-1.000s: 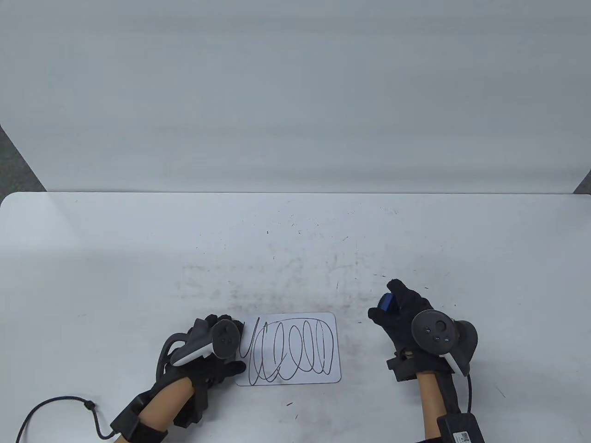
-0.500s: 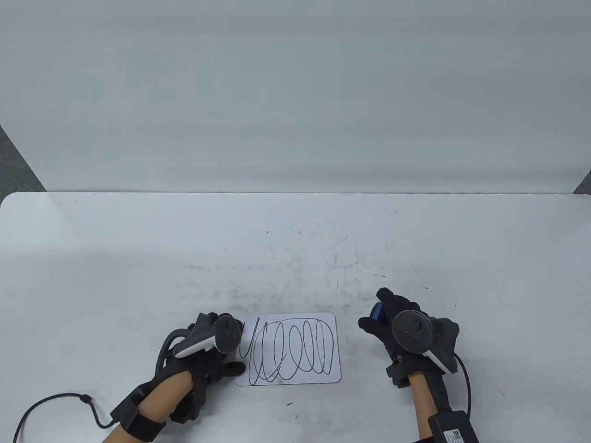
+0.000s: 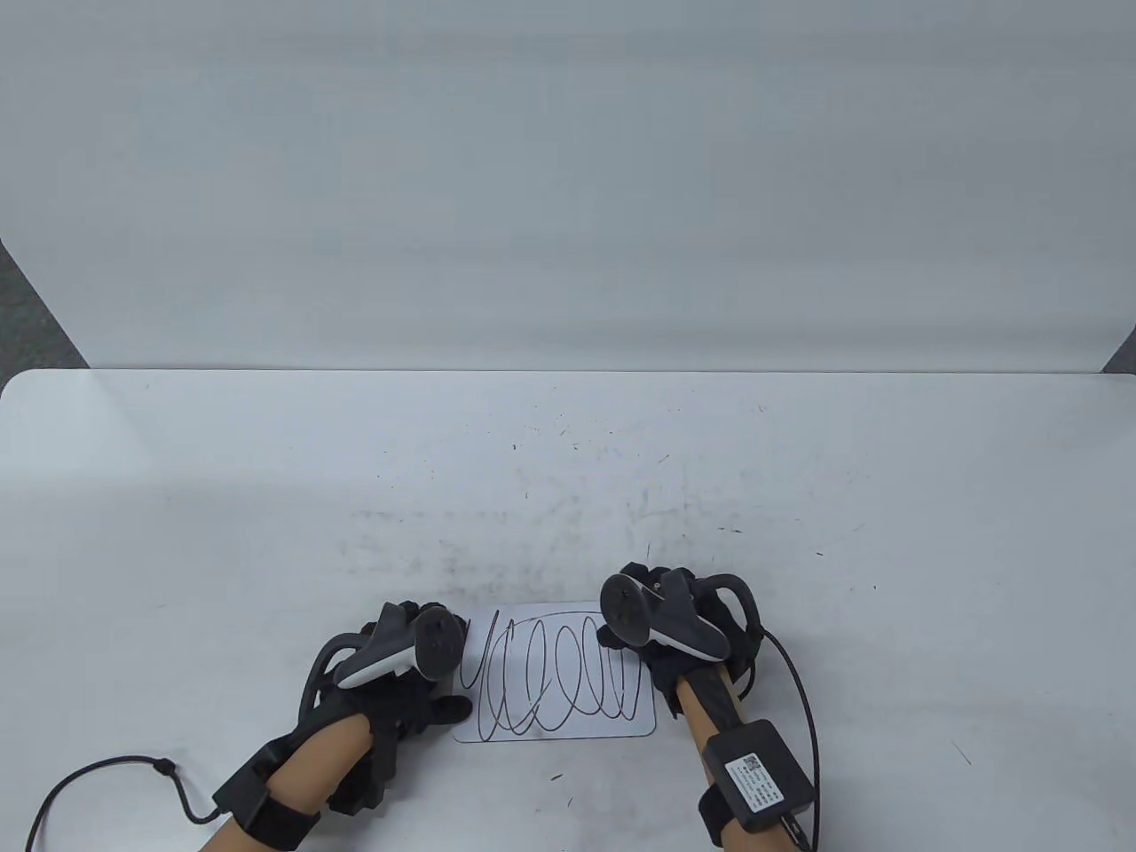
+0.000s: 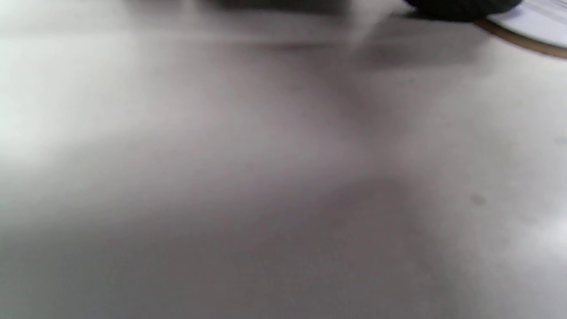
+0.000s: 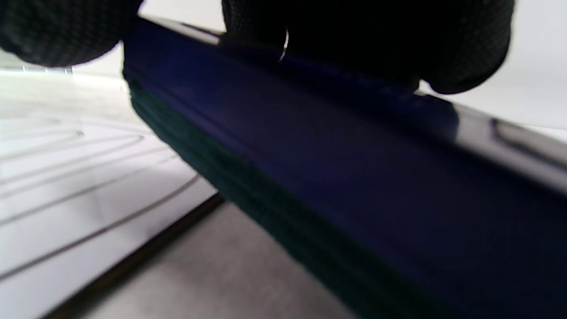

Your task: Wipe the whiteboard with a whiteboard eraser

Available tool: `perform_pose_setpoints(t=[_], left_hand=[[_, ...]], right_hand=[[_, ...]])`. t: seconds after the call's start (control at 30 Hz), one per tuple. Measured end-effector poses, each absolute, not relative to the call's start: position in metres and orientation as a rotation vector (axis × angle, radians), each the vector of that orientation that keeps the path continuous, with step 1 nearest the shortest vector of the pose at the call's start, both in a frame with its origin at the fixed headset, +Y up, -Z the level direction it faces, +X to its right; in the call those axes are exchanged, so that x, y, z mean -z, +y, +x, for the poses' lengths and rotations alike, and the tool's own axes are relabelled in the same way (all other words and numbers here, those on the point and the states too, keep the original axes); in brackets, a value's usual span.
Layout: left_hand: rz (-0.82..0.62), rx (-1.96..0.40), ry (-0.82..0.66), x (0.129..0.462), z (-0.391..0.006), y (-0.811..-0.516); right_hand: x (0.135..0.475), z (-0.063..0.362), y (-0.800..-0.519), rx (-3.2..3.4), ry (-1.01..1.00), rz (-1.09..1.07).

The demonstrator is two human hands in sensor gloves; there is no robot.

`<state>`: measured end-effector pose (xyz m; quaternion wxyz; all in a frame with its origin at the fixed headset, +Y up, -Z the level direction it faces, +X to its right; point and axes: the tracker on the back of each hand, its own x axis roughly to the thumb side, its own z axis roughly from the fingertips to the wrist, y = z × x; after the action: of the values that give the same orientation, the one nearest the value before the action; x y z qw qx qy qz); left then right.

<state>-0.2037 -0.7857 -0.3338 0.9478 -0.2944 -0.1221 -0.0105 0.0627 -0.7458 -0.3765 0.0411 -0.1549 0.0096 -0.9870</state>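
A small white whiteboard (image 3: 550, 674) covered in black scribbled loops lies flat near the table's front edge. My left hand (image 3: 448, 683) rests at its left edge, thumb at the lower left corner, gripping nothing. Its wrist view shows a dark fingertip (image 4: 460, 6) beside the board's edge (image 4: 540, 22). My right hand (image 3: 652, 612) is over the board's upper right corner. It grips a blue whiteboard eraser (image 5: 336, 177) with a dark felt underside, held tilted just above the board (image 5: 88, 195). The eraser is hidden under the hand in the table view.
The white table (image 3: 266, 497) has grey smudges and small dark flecks behind the board. A white backdrop (image 3: 568, 177) stands along the far edge. A black cable (image 3: 106, 772) loops at the front left. A black box (image 3: 759, 777) is strapped to my right forearm.
My right hand has moved left with the eraser, from the bare table right of the board to over its upper right corner. My left hand has stayed put.
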Motion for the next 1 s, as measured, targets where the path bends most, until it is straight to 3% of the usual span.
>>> perform_pose_setpoints(t=[0.23, 0.37, 0.43, 0.57, 0.8, 1.0], left_hand=[[-0.571, 0.243, -0.229, 0.332, -0.187, -0.778], [-0.571, 0.253, -0.222, 0.331, -0.185, -0.777], [-0.568, 0.262, -0.225, 0.332, -0.184, -0.777], [-0.573, 0.286, -0.216, 0.332, -0.181, -0.776], [-0.58, 0.239, -0.221, 0.333, -0.184, -0.778], [-0.599, 0.197, -0.227, 0.334, -0.187, -0.778]], right_hand=[[0.383, 0.055, -0.757, 2.999, 0.007, -0.513], [0.37, 0.07, -0.752, 3.035, -0.337, -0.516], [0.364, 0.08, -0.754, 3.035, -0.543, -0.416], [0.345, 0.09, -0.761, 3.032, -0.346, -0.504], [0.269, 0.094, -0.759, 2.913, -0.375, -0.538], [0.277, 0.09, -0.756, 2.889, -0.366, -0.493]])
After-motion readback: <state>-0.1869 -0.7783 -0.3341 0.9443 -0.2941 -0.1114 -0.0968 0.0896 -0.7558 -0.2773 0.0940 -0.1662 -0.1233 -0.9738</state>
